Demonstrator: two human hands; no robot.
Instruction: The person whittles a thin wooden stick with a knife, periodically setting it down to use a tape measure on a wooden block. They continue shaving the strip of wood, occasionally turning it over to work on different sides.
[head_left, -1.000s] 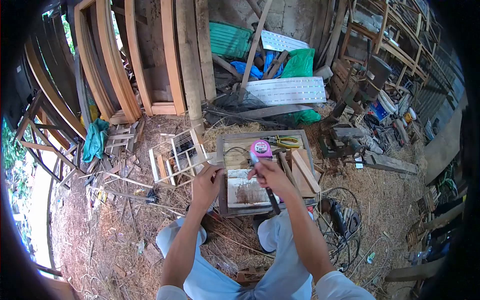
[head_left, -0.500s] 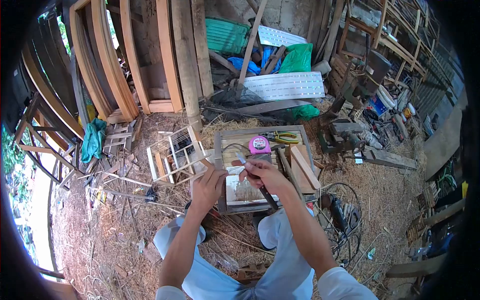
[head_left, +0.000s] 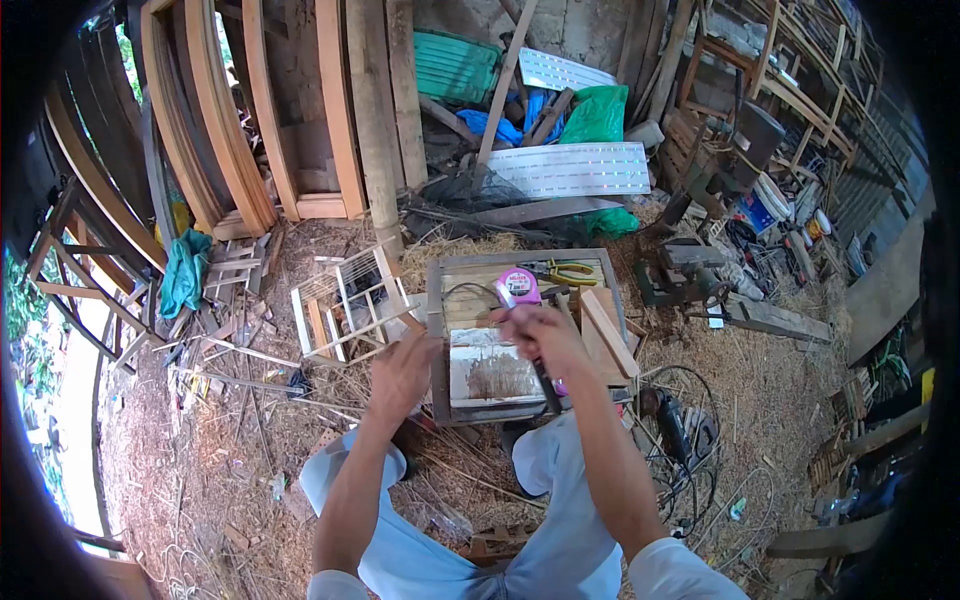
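In the head view we sit low over a small square wooden desk (head_left: pixel 434 325) set on a straw-littered floor (head_left: pixel 200 450). Our right hand (head_left: pixel 540 335) is closed in a fist around a long slim tool with a dark handle and a pale metal tip (head_left: pixel 546 384). The tip points up and away from us, towards a round pink tape measure (head_left: pixel 520 284). The handle slants down over a white-painted board with a brown stained patch (head_left: pixel 490 370), which lies flat on the desk. Our left hand (head_left: pixel 400 368) hangs just beside the desk's near left corner. It is blurred, so we cannot tell whether its fingers are spread or pinching anything. Yellow-handled pliers (head_left: pixel 566 271) rest at the far edge, and a pale wooden slat (head_left: pixel 608 335) lies along the right side. A white slatted wooden frame (head_left: pixel 345 300) leans on the floor to the left, and a corded power tool (head_left: pixel 672 425) sits on the floor to the right. As for progress, we judge the work to be only partly done. The tool is gripped and raised, but its tip touches neither the board nor the desk, and the tape measure and pliers lie unheld.
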